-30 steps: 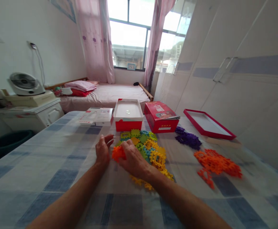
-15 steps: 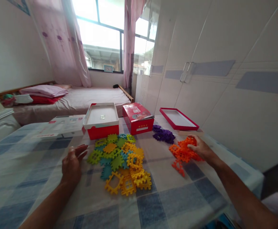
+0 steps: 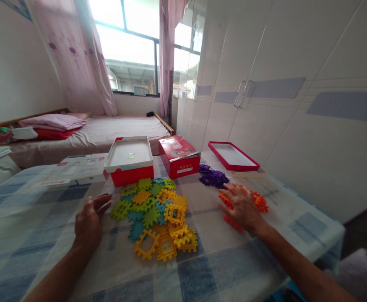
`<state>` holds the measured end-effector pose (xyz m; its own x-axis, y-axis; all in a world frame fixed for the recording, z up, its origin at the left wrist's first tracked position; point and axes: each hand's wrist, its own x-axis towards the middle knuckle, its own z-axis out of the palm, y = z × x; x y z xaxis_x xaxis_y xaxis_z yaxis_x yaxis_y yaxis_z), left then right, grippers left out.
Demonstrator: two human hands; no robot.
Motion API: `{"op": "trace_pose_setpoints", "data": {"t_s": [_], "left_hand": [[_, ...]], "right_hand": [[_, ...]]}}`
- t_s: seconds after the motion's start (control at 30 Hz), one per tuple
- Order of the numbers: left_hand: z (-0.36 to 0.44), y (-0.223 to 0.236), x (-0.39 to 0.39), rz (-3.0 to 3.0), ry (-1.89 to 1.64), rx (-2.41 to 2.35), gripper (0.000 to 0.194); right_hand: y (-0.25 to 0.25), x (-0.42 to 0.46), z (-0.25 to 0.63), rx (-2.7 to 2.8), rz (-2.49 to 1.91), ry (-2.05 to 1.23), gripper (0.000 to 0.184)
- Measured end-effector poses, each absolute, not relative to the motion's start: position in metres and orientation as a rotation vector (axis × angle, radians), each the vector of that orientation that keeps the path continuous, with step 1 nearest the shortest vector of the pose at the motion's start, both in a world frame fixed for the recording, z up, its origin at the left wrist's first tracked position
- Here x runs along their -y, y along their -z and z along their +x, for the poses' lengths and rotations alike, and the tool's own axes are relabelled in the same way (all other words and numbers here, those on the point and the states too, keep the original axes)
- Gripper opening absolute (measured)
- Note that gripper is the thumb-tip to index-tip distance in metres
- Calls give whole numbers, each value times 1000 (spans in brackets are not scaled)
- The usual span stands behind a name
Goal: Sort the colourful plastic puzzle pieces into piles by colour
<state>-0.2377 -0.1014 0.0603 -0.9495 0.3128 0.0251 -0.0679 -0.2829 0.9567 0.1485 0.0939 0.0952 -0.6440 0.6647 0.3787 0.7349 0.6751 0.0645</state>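
My right hand [image 3: 241, 207] lies over a pile of orange interlocking plastic pieces [image 3: 260, 202], its fingers stretched out and spread. It covers much of the pile, and I see no piece gripped in it. To the left of a mixed heap, my left hand [image 3: 90, 216] rests on its side on the cloth, fingers apart and holding nothing. That heap has green pieces [image 3: 152, 216], blue pieces [image 3: 136, 230] and yellow pieces [image 3: 166, 247], some with window-like openings. Just beyond the right hand sits a pile of purple pieces [image 3: 214, 179].
Behind the heap stand a red box with a white tray-like lid [image 3: 131, 153] and a closed red box [image 3: 179, 157]. A red-rimmed lid [image 3: 233, 156] lies at the back right. Flat white packaging [image 3: 76, 167] is at the back left. A checked cloth [image 3: 196, 277] covers the table.
My right hand has moved left across the orange pile and its fingers have spread flat, uncovering the pile's right side. My left hand stays beside the mixed heap. The view has shifted slightly.
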Motion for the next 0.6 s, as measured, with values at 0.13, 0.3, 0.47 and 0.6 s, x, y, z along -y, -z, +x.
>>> {"op": "trace_pose_setpoints", "data": {"t_s": [0.13,0.3,0.47,0.6], "left_hand": [[-238,-61,102,301,-2320,-1696,39],[-237,-63,101,300,-2313,-1695,38],[-236,-63,102,293,-2319,-1704,37],[-237,-60,102,336,-2311,-1713,36]], "right_hand": [[-87,-84,139,2649,-1155,350,33],[-86,-98,164,2612,-1247,405,25],[-84,-116,192,2632,-1240,524,31],[-80,-126,190,2576,-1185,639,32]]}}
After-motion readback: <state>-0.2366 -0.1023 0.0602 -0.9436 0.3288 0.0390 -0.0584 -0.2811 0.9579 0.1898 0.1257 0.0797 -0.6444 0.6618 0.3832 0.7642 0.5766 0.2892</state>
